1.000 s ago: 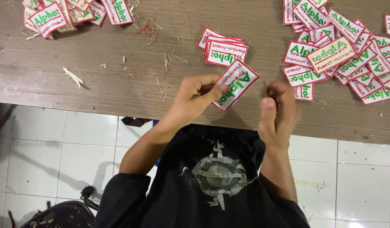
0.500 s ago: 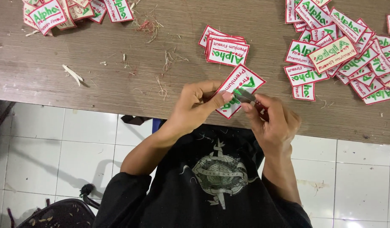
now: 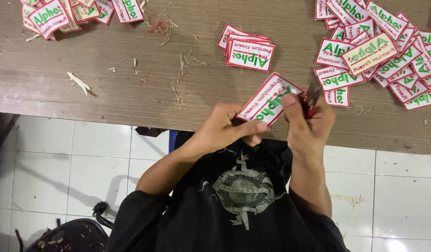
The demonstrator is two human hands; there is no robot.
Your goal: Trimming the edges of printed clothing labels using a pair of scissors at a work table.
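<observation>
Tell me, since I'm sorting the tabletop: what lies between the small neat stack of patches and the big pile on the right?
In the head view, only bare wooden table lies between the stack and the pile.

The right hand [image 3: 306, 123] now meets the white red-edged embroidered patch [image 3: 270, 99] held by the left hand [image 3: 227, 128], a small red-handled cutter [image 3: 311, 100] at its edge.
</observation>
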